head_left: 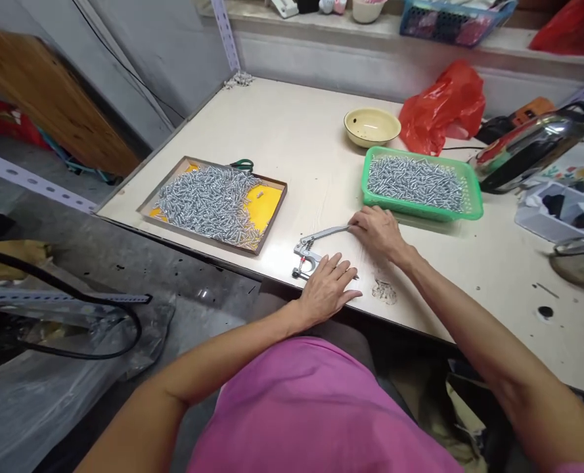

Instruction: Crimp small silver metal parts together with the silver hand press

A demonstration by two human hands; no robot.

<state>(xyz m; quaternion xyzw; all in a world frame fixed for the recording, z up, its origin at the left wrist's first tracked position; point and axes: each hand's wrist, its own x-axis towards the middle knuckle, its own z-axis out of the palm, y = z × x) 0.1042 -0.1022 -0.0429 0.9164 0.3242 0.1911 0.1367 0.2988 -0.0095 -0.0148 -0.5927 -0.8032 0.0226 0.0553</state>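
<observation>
Snap-fastener pliers (324,233) lie near the table's front edge, their grey handles apart and their jaw end toward the left. My left hand (327,289) lies flat over the lower handle, fingers stretched and thumb apart, hiding most of that handle. The tip of the upper handle is pinched in the fingers of my right hand (378,230). Left of the pliers, a shallow tray (272,226) with a yellow bottom holds a heap of small metal springs (207,200). Behind my right hand, a green basket (473,190) is full of similar shiny metal pieces (414,182).
Green-handled scissors (242,165) lie behind the tray. A yellow bowl (372,125) and a red plastic bag (447,105) stand at the back. On the right are a metal thermos (533,144), a white container (550,217) and a black cap (545,311). A shelf (385,27) runs along the wall.
</observation>
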